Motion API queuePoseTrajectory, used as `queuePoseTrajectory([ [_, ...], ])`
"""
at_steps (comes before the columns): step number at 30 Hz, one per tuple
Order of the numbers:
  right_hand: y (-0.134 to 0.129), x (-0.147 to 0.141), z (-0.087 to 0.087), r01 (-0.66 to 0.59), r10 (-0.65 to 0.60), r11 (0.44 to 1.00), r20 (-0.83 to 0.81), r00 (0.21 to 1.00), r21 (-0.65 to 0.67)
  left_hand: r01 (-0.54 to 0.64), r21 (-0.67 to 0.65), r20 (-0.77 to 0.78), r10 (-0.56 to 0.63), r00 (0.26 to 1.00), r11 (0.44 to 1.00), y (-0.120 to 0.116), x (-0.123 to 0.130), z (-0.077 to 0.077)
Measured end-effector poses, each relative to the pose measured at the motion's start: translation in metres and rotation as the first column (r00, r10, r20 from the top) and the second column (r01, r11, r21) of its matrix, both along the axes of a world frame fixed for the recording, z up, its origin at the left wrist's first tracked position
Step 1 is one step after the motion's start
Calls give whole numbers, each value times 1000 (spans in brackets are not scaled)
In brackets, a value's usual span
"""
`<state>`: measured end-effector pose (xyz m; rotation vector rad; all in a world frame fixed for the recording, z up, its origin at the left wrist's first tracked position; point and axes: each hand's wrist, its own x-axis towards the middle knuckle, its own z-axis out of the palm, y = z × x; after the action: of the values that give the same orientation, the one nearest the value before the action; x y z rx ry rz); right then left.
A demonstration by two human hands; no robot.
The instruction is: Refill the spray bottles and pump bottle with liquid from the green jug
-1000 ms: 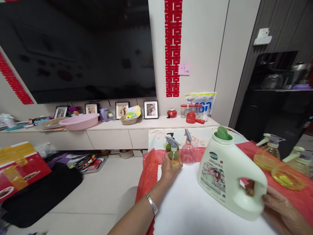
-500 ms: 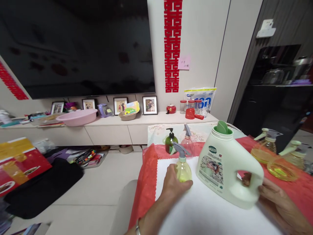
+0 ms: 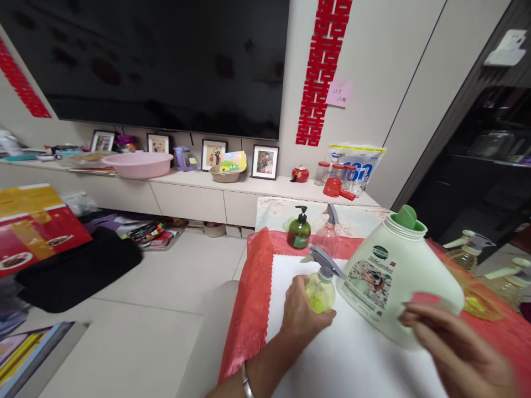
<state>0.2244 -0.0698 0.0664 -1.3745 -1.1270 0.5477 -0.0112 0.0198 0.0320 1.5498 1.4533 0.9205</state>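
My left hand (image 3: 302, 312) is wrapped around the body of a clear spray bottle (image 3: 321, 293) with yellow-green liquid and a grey trigger head. To its right stands a large pale green detergent jug (image 3: 398, 282) with a green spout in its uncapped mouth. My right hand (image 3: 460, 342) is in front of the jug's handle side, blurred by motion. Its fingers are loosely bent, with nothing visible in them. Behind the held bottle are a dark green pump bottle (image 3: 299, 229) and a clear spray bottle with a grey head (image 3: 327, 232).
White paper (image 3: 323, 354) lies on the red-covered table (image 3: 249, 298). More sprayers (image 3: 467, 251) and a yellow dish (image 3: 481, 304) stand at right. Behind is a cabinet (image 3: 186, 199) with a pink basin (image 3: 139, 164) and framed photos. A cardboard box (image 3: 39, 232) is at far left.
My right hand has let go of the jug's handle and moved left in front of it. My left hand still grips the spray bottle. The view has tilted and shifted.
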Motion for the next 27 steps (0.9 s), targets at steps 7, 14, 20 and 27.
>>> queuePoseTrajectory([
  [7, 64, -94, -21, -182, 176, 981, -98, 980, -61, 16, 180, 1, -16, 1000, 984, 1, 5, -18],
  [14, 88, -117, -23, -128, 129, 992, -122, 984, 16, 23, 224, 7, -25, 1000, 974, 1, 6, -18],
  [20, 82, -128, -24, -45, 59, 996, -187, 981, 80, 39, 184, 90, -56, 994, 982, 0, 3, -12],
  [27, 79, -124, -28, -97, 121, 989, -241, 963, 112, 54, 155, 126, -74, 989, 987, 0, 3, -13],
])
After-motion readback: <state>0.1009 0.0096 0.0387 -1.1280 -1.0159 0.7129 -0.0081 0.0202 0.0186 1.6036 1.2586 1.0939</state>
